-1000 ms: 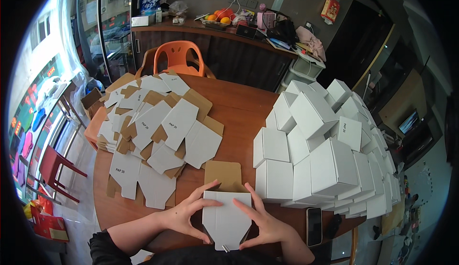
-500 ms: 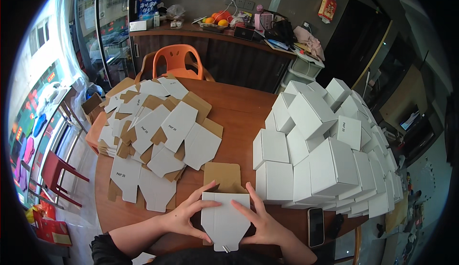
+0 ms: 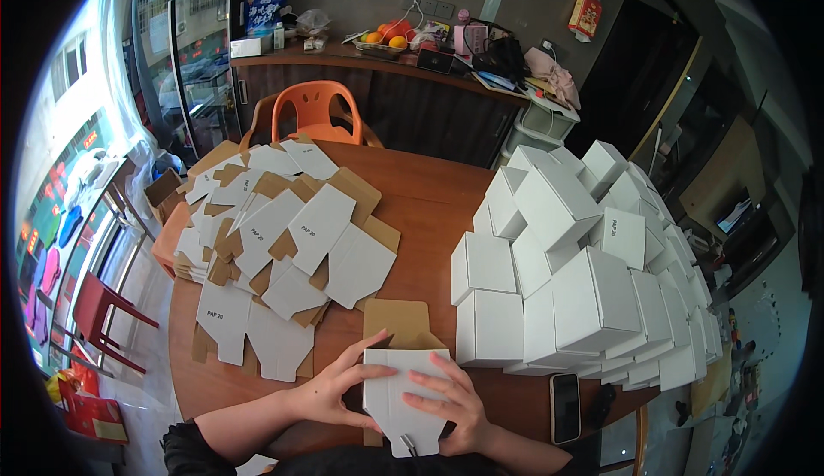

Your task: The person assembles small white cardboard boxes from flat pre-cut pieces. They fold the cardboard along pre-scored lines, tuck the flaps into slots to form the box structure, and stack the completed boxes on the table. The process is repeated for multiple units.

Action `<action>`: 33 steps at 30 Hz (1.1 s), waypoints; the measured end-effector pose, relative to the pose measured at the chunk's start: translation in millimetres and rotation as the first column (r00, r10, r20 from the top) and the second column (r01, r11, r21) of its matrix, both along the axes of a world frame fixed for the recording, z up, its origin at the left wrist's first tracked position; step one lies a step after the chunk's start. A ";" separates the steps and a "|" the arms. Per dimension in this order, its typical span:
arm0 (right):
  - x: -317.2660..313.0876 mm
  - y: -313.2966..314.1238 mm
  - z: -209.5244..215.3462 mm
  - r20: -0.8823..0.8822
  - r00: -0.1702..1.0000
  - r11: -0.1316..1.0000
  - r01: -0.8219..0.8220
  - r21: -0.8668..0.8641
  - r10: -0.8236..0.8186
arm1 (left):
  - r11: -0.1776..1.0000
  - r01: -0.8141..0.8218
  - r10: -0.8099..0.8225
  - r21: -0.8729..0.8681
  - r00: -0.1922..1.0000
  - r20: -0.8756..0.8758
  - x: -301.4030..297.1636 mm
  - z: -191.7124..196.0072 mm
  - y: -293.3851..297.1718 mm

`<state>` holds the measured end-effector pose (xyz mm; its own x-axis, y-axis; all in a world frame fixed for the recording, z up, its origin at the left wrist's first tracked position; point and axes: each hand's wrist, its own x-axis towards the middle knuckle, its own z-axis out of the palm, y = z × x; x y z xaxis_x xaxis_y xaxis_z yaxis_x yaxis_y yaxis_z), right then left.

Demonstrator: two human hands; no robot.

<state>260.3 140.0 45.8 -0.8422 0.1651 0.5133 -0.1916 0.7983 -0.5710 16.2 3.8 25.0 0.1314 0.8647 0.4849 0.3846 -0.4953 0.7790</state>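
Note:
A partly folded white carton [image 3: 396, 400] with brown inner faces stands at the table's near edge, between my two hands. Its brown flap [image 3: 396, 320] rises open on the far side, and its white panel with a tapered tab faces me. My left hand [image 3: 342, 383] grips the carton's left side, thumb low and fingers over the upper left edge. On the right, my right hand [image 3: 457, 407] holds the other side, its fingers laid across the white panel. That hand's thumb is hidden. A small metallic piece [image 3: 408, 446] shows over the tab.
Loosely piled flat carton blanks [image 3: 275, 231] cover the left of the wooden table [image 3: 429, 193]. Folded white boxes [image 3: 592, 296] are stacked high at the right. A phone [image 3: 566, 407] and a dark object [image 3: 603, 405] lie in front of them. An orange chair [image 3: 318, 107] stands at the far edge.
My right hand's fingers have come inward from the carton's upper right corner onto the white panel. The carton has shifted slightly downward, and my left hand keeps nearly the same hold.

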 end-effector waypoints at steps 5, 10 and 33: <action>0.6 -3.6 -2.9 -0.017 1.000 0.997 0.006 -0.072 -0.008 | 1.000 -0.010 0.010 0.002 1.000 0.004 1.1 -6.3 1.1; 0.3 2.6 16.7 0.132 0.981 0.987 -0.133 -0.092 0.144 | 0.997 -0.055 0.056 0.050 0.998 -0.007 -4.8 -9.7 -0.1; -4.1 21.3 14.2 0.312 0.942 0.970 -0.048 -0.238 0.123 | 0.987 -0.146 0.147 0.066 0.989 -0.014 -2.7 -6.0 0.0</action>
